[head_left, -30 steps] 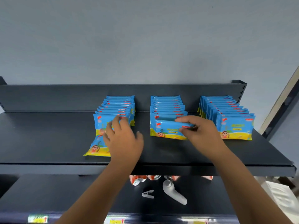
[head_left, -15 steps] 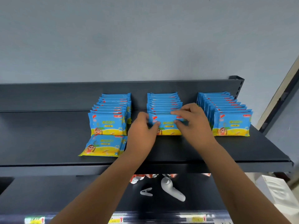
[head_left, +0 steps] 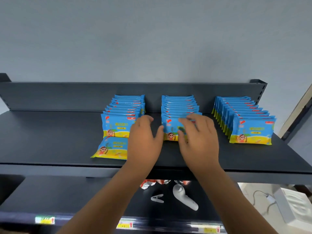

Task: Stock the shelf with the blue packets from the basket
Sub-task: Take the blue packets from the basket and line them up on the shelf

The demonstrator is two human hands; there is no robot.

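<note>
Three rows of upright blue packets stand on the dark shelf (head_left: 50, 141). The right hand (head_left: 199, 137) covers the middle row's front packet (head_left: 170, 130); the left hand (head_left: 143, 141) rests spread beside it. One loose packet (head_left: 109, 149) lies flat before the left row.

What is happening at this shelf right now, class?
A person is stocking blue packets on a dark shelf. Three rows stand upright. The right hand rests on the middle row's front packet, the left hand beside it. One loose packet lies flat before the left row.
</note>
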